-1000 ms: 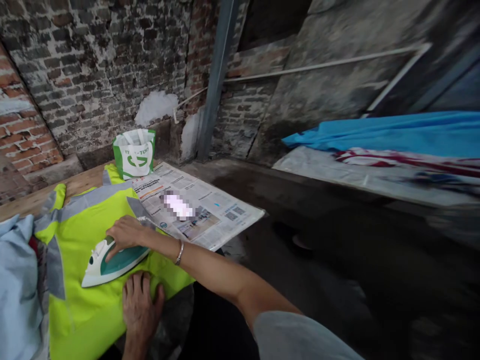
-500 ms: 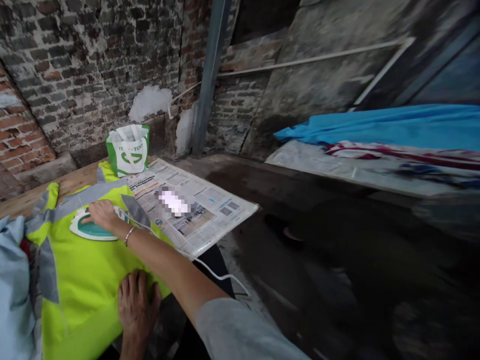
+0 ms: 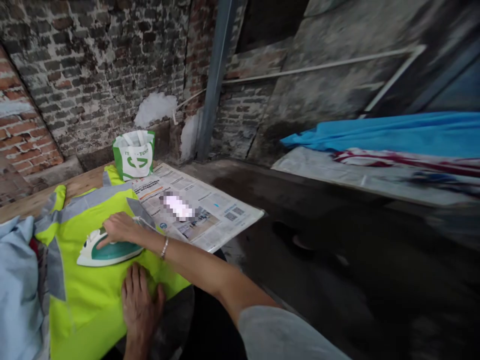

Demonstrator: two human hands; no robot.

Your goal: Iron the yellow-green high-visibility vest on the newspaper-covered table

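Note:
A white and green clothes iron (image 3: 116, 251) sits on a bright yellow garment with grey bands (image 3: 88, 285). My right hand (image 3: 122, 229) is wrapped around its handle, and the soleplate is against the cloth. Just below the iron, my left hand (image 3: 140, 302) lies flat on the garment near its front edge, fingers stretched out and holding nothing. The iron's white cord (image 3: 144, 223) is partly hidden behind my right forearm.
Newspaper (image 3: 210, 200) covers the table's right side, with a blurred bright object on it. A white-green bag (image 3: 134, 156) stands behind. Light blue cloth (image 3: 17, 285) lies at left. Across the dark floor, a blue cloth (image 3: 393, 131) covers another surface.
My right hand has drawn the iron toward me and slightly right, closer to my left hand. My left hand stays on the garment. The whole view has shifted a little.

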